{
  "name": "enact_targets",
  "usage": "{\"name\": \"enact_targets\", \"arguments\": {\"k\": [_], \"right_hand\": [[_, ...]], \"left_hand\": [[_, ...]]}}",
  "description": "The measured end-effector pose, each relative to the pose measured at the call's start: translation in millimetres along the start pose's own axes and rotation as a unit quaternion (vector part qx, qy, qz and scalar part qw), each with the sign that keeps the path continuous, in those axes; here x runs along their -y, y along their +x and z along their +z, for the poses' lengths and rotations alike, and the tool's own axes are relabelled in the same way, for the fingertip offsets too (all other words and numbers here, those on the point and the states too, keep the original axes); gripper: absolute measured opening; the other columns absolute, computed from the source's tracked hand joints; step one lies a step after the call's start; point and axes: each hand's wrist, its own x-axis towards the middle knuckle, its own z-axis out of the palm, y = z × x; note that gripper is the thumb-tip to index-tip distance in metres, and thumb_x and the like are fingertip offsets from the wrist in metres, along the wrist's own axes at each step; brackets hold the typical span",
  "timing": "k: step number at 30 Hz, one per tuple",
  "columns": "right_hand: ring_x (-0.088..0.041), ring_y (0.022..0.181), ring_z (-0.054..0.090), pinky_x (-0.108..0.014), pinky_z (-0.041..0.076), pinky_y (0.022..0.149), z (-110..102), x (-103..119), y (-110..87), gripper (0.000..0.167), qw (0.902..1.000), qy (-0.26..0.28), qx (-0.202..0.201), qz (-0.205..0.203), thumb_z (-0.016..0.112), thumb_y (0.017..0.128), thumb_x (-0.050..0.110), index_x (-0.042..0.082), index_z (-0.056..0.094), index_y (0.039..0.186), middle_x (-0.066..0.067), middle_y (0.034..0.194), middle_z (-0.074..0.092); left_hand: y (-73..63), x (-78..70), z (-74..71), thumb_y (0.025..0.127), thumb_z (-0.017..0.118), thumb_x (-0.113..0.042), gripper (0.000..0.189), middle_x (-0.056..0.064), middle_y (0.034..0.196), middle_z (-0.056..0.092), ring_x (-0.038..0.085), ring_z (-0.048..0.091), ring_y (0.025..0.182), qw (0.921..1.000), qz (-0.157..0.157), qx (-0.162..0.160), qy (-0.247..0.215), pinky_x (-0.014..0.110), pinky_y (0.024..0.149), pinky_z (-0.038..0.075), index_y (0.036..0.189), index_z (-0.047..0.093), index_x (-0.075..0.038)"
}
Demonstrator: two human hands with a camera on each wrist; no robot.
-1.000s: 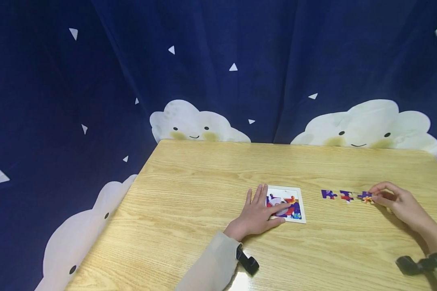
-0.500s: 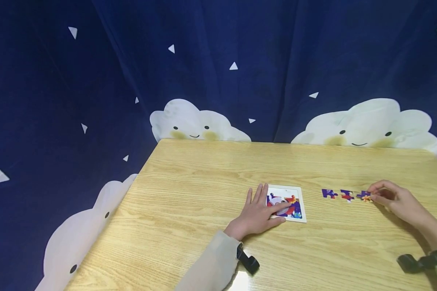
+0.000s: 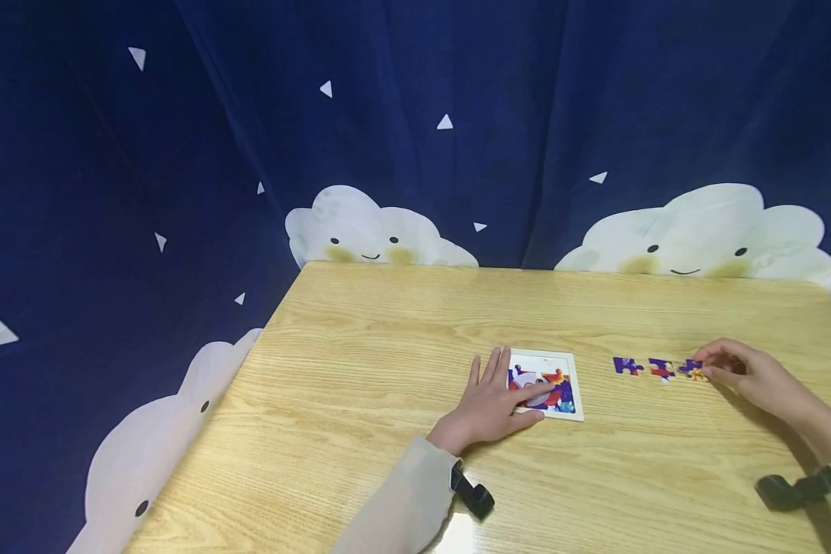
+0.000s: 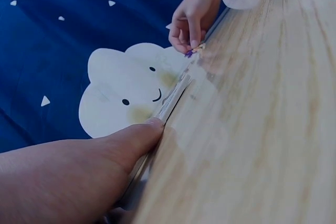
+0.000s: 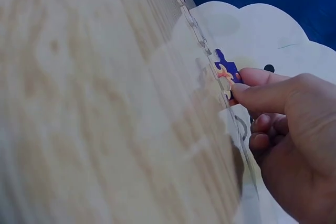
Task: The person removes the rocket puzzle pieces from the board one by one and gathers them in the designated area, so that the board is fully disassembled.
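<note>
My left hand [image 3: 488, 404] lies spread over the left part of a small white-framed jigsaw tray [image 3: 578, 396], its fingers straight. Part of a colourful picture shows inside the tray around the index finger; the rest is under the hand. Over to the right, my right hand [image 3: 755, 381] pinches a purple and orange jigsaw piece [image 5: 227, 74] between thumb and index finger. In the right wrist view this piece stands tilted up, with the other fingers curled below. Beside it on its left is a purple and red jigsaw piece [image 3: 661, 369].
Another purple jigsaw piece [image 3: 626, 366] lies further left in the same row, between the tray and the right hand. The wooden table [image 3: 360, 369] ends at the back against a dark blue curtain [image 3: 402, 92] with white clouds. Both wrists carry black straps.
My right hand has shifted slightly left with the pinched jigsaw piece, closer to the middle piece. My left hand has stayed on the tray. The head view has tilted a little.
</note>
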Motion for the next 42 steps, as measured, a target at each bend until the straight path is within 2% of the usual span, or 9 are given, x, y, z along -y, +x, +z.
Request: {"name": "enact_targets", "arguments": {"k": [3, 10, 15, 19, 25, 29, 35, 38, 42], "right_hand": [[0.003, 0.069, 0.045, -0.020, 0.037, 0.054, -1, -1, 0.7, 0.010, 0.9998, 0.010, 0.016, 0.005, 0.060, 0.095, 0.004, -0.001, 0.060, 0.104, 0.008, 0.080, 0.059], [0.006, 0.074, 0.047, -0.017, 0.042, 0.058, -3, -3, 5.0, 0.014, 0.9984, 0.007, 0.053, 0.018, 0.058, 0.094, -0.001, -0.005, 0.062, 0.108, 0.018, 0.085, 0.057], [0.005, 0.074, 0.045, -0.018, 0.041, 0.058, -4, -1, 7.6, 0.015, 0.9975, 0.001, 0.067, 0.021, 0.058, 0.097, 0.006, -0.004, 0.062, 0.108, 0.009, 0.084, 0.057], [0.003, 0.073, 0.044, -0.020, 0.039, 0.058, -4, -1, 6.8, 0.017, 0.9975, 0.000, 0.066, 0.025, 0.058, 0.098, 0.010, -0.002, 0.062, 0.108, 0.003, 0.084, 0.056], [0.003, 0.073, 0.045, -0.019, 0.039, 0.058, -3, 0, 4.4, 0.022, 0.9972, 0.010, 0.056, 0.049, 0.059, 0.098, 0.015, -0.002, 0.060, 0.111, 0.012, 0.084, 0.054], [0.007, 0.076, 0.046, -0.017, 0.038, 0.060, -4, 1, 3.7, 0.030, 0.9955, 0.006, 0.055, 0.077, 0.058, 0.099, 0.026, 0.000, 0.060, 0.114, 0.018, 0.087, 0.056], [0.007, 0.076, 0.048, -0.017, 0.037, 0.062, -5, 5, 1.3, 0.027, 0.9966, 0.017, 0.042, 0.069, 0.059, 0.098, 0.025, 0.001, 0.063, 0.109, 0.021, 0.085, 0.057], [0.007, 0.075, 0.047, -0.017, 0.037, 0.061, -4, 6, -0.5, 0.026, 0.9969, 0.019, 0.037, 0.066, 0.059, 0.098, 0.023, 0.000, 0.063, 0.109, 0.021, 0.084, 0.057], [0.009, 0.075, 0.047, -0.016, 0.037, 0.061, -3, 9, -1.5, 0.029, 0.9961, 0.009, 0.037, 0.080, 0.058, 0.099, 0.026, 0.000, 0.063, 0.110, 0.022, 0.086, 0.056]], "left_hand": [[0.4, -0.4, 0.2, 0.100, 0.035, -0.061, 0.047, 0.019, 0.165, -0.002, 0.033, -0.003, 0.155, 1.0000, -0.001, -0.001, 0.000, 0.057, 0.126, 0.003, 0.146, 0.027, -0.057], [-0.1, -0.4, -0.7, 0.099, 0.036, -0.061, 0.047, 0.020, 0.165, -0.001, 0.033, -0.003, 0.155, 1.0000, 0.000, -0.002, 0.002, 0.057, 0.126, 0.003, 0.146, 0.027, -0.057], [-1.2, 0.4, -2.2, 0.099, 0.035, -0.061, 0.048, 0.020, 0.165, -0.002, 0.033, -0.004, 0.155, 1.0000, 0.002, 0.002, 0.008, 0.057, 0.126, 0.003, 0.146, 0.025, -0.057], [-1.4, 0.9, -3.2, 0.100, 0.038, -0.058, 0.049, 0.019, 0.165, -0.004, 0.031, -0.006, 0.155, 1.0000, 0.001, 0.006, 0.002, 0.056, 0.126, 0.002, 0.146, 0.024, -0.058], [-1.7, 1.2, -4.0, 0.098, 0.043, -0.053, 0.050, 0.019, 0.165, -0.002, 0.030, -0.005, 0.155, 0.9999, 0.001, 0.002, -0.014, 0.056, 0.126, 0.002, 0.147, 0.030, -0.054], [-1.7, 1.4, -4.0, 0.095, 0.049, -0.051, 0.053, 0.020, 0.165, 0.002, 0.030, -0.002, 0.155, 0.9995, -0.004, -0.011, -0.030, 0.055, 0.127, 0.002, 0.146, 0.037, -0.044], [-1.7, 1.9, -2.4, 0.092, 0.057, -0.047, 0.041, 0.022, 0.164, 0.007, 0.031, 0.002, 0.155, 0.9984, -0.005, -0.031, -0.048, 0.055, 0.126, 0.004, 0.128, 0.045, -0.031], [-2.7, 1.8, -2.3, 0.092, 0.058, -0.045, 0.036, 0.021, 0.164, 0.007, 0.031, 0.002, 0.155, 0.9981, -0.002, -0.032, -0.052, 0.056, 0.126, 0.004, 0.122, 0.046, -0.031], [-4.4, 2.6, -2.6, 0.090, 0.057, -0.042, 0.036, 0.020, 0.165, 0.007, 0.030, 0.002, 0.155, 0.9980, 0.006, -0.032, -0.053, 0.055, 0.126, 0.003, 0.125, 0.050, -0.032]]}}
